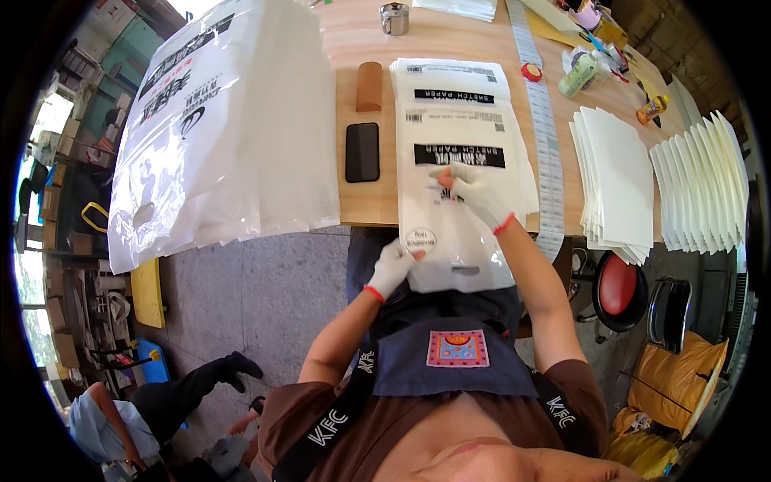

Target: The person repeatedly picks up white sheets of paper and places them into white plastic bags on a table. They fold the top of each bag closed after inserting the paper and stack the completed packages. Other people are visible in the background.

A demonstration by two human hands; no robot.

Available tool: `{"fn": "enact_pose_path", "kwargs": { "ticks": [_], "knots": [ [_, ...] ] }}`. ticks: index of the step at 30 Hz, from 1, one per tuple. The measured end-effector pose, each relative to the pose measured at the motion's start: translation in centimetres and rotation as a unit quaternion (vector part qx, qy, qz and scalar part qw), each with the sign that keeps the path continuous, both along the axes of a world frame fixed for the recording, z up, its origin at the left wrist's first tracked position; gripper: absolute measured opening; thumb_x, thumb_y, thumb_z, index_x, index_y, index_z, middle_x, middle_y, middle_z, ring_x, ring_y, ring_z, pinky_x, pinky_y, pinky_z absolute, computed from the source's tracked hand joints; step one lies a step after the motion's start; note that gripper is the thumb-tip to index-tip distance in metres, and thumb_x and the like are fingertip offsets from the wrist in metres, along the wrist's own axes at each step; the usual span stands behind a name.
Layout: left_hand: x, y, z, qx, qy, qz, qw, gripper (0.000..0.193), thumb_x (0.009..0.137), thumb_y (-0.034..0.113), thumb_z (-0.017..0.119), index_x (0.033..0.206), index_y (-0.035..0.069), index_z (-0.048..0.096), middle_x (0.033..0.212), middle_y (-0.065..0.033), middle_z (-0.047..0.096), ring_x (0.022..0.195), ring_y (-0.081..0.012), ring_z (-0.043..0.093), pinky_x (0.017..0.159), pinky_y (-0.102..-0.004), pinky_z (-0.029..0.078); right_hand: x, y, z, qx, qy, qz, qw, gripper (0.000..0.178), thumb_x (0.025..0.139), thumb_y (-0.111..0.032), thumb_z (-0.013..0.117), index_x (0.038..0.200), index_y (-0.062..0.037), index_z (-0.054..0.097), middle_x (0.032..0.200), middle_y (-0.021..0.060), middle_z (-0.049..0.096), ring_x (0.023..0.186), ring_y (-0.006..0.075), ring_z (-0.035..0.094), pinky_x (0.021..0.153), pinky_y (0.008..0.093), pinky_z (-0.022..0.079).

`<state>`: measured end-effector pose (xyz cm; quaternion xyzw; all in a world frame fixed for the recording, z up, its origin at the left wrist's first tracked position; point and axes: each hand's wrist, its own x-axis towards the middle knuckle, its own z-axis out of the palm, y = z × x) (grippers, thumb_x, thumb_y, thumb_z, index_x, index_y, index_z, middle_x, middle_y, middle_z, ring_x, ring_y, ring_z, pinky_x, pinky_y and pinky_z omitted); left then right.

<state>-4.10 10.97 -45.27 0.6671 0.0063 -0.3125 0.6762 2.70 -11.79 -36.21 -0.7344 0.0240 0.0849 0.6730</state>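
A clear plastic bag [482, 253] with black print and a cut-out handle lies on a stack of similar printed packs, its near end hanging over the table edge towards my lap. My left hand [392, 269], in a white glove with bare fingertips and a red cuff, holds the bag's left edge near that end, thumb on top. My right hand [474, 191], gloved the same way, is over the middle of the bag with thumb and fingers drawn together. Whatever is between those fingertips is too small to tell. Higher on the stack shows a printed white pack [454, 120].
Left of the stack lie a black phone [362, 153], a brown block [369, 86] and a large pile of clear bags [281, 153]. A metal cup [394, 18] stands behind. Rightward are a measuring strip [544, 136], white paper stacks [614, 177] and bottles [578, 76]. Another person [120, 422] sits lower left.
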Motion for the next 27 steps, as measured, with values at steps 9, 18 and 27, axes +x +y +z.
{"fn": "enact_pose_path", "kwargs": {
  "ticks": [9,18,27],
  "knots": [
    [-5.2,3.5,-2.3,0.11,0.086,-0.141,0.98,0.039,0.084,0.025,0.073,0.112,0.0,0.065,0.094,-0.007,0.07,0.083,-0.0121,0.062,0.073,-0.0268,0.049,12.7,0.9,-6.5,-0.218,0.058,0.037,0.973,0.025,0.082,-0.021,0.056,0.097,-0.0077,0.07,0.098,0.0093,0.071,0.093,0.0184,0.064,0.087,0.0303,0.046],
    [-5.9,3.6,-5.0,0.085,0.078,-0.138,0.984,0.041,0.084,0.03,0.072,0.109,-0.001,0.065,0.091,-0.0084,0.07,0.078,-0.0137,0.062,0.071,-0.0287,0.05,12.5,2.9,-4.3,-0.469,-0.017,0.021,0.883,0.025,0.078,-0.026,0.063,0.099,-0.0139,0.07,0.103,0.0141,0.066,0.102,0.0294,0.061,0.09,0.0382,0.046],
    [-5.0,3.7,-1.7,0.055,0.007,-0.18,0.982,0.047,0.084,0.024,0.071,0.124,0.003,0.059,0.112,-0.009,0.068,0.099,-0.0141,0.061,0.088,-0.0286,0.049,11.1,-0.2,-9.2,-0.128,-0.139,-0.121,0.974,0.023,0.091,-0.018,0.058,0.109,-0.0028,0.06,0.1,0.0118,0.066,0.095,0.0214,0.061,0.085,0.0329,0.047]
  ]
}}
